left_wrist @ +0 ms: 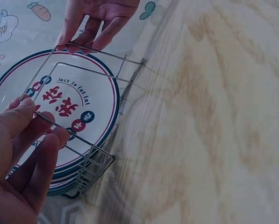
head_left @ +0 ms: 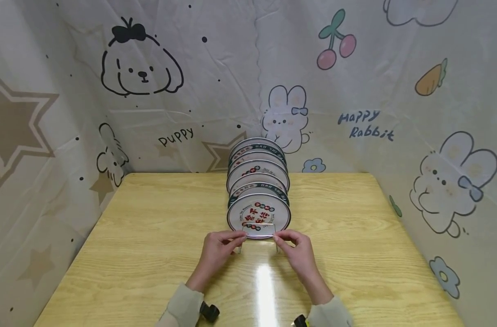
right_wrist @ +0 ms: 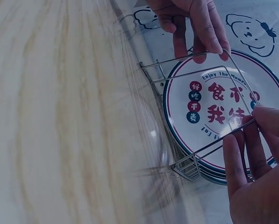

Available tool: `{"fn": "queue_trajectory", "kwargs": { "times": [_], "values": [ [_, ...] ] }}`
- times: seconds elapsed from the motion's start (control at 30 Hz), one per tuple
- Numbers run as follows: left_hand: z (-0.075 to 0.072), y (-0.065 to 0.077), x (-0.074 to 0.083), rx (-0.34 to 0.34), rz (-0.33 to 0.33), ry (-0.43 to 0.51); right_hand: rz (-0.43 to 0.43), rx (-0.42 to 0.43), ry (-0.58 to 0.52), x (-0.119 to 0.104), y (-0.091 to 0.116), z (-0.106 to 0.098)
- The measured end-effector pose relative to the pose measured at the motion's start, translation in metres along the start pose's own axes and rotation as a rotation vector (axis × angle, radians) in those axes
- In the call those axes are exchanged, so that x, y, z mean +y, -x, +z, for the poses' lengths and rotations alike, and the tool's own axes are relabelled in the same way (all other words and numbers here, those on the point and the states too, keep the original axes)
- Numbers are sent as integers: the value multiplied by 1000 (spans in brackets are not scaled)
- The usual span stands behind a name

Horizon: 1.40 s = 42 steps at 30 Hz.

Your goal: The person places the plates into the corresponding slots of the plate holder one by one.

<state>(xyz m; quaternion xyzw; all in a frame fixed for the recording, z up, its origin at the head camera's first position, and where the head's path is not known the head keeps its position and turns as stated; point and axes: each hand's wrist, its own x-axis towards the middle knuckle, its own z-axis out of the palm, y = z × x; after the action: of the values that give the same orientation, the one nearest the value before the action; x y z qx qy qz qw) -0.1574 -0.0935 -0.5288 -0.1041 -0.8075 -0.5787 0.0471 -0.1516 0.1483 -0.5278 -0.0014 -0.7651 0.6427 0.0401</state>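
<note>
A metal wire dish rack stands on the table, with several white plates upright in a row in it. The front plate faces me, printed with red characters and small round badges inside a dark rim. At the rack's near end, my left hand pinches the left top corner of the front wire loop between thumb and fingers. My right hand pinches the opposite corner in the same way. Both wrist views show the wire frame in front of the plate face, with fingertips on its two corners.
The wooden table spreads to both sides of the rack. A cloth backdrop with cartoon drawings hangs behind and at the sides, close behind the rearmost plates.
</note>
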Motion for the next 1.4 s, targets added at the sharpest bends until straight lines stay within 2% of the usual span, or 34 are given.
{"fn": "queue_trajectory", "kwargs": {
  "times": [0.1,0.23,0.33,0.43,0.57,0.63,0.8,0.9,1.03,1.13,1.23,1.4],
  "values": [
    [0,0,0,18,43,-18,-5,-13,-8,-1,-1,-1],
    [-1,2,-2,34,122,-50,-23,-64,34,-4,-3,-6],
    [-5,5,-3,26,154,-85,-56,-124,123,-8,-5,-14],
    [-20,9,-6,11,176,-168,-104,-188,241,-9,-8,-27],
    [-58,13,-12,4,205,-347,-179,-256,419,-10,-12,-52],
    [-84,13,-17,-22,183,-449,-202,-279,528,-12,-15,-69],
    [-151,8,-31,-123,80,-681,-254,-286,829,-23,-30,-113],
    [-189,2,-32,-112,79,-844,-271,-268,944,-34,-44,-138],
    [-233,-12,-20,-44,120,-1039,-264,-185,1028,-59,-66,-170],
    [-257,-25,-3,8,139,-1153,-318,-93,1092,-76,-78,-187],
    [-275,-34,16,58,150,-1261,-438,-16,1167,-90,-87,-195],
    [-285,-41,39,115,214,-1380,-692,110,1281,-100,-99,-207]
  ]
}}
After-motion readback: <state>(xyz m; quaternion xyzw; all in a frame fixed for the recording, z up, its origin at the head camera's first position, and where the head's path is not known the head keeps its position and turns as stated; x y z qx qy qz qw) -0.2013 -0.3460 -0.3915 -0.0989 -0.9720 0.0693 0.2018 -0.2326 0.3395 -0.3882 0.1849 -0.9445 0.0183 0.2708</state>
